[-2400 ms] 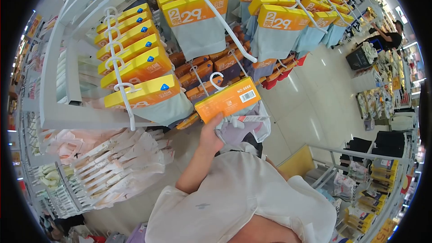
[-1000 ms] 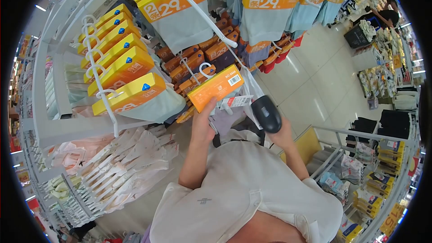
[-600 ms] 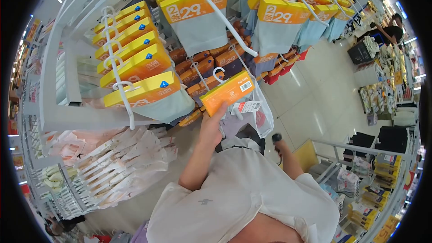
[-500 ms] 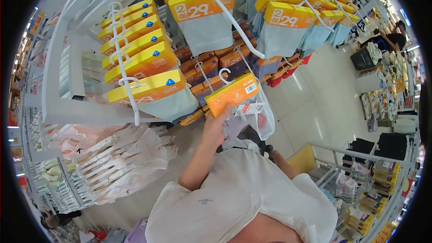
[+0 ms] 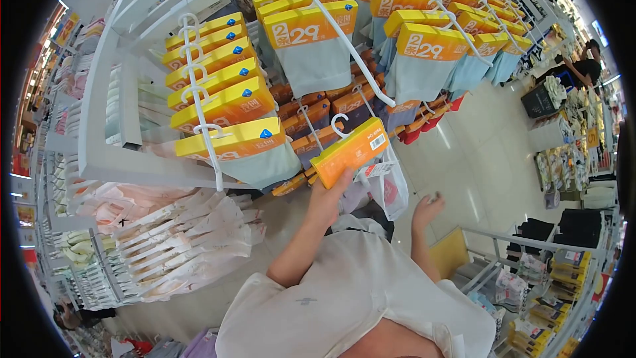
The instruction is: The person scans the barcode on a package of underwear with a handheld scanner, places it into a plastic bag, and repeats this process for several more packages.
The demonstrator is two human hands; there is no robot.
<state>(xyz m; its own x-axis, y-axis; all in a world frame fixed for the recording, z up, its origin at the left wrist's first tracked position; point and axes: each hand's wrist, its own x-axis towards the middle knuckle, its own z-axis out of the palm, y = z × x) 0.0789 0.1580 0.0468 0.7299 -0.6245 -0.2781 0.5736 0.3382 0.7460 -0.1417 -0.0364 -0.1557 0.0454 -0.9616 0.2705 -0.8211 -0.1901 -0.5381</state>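
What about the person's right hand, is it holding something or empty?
Empty: the right hand is open, fingers spread, with nothing in it.

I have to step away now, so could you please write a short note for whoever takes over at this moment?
Left hand: clasps the orange package by its lower end, held up in front of the rack. Its white hook is on no peg, and a paper tag hangs below it.
Right hand: open and empty, low over the floor.
Done: the black scanner the right hand held up a second ago is out of view.
Left: the orange package is not hung; yellow packages fill the rack beside it.
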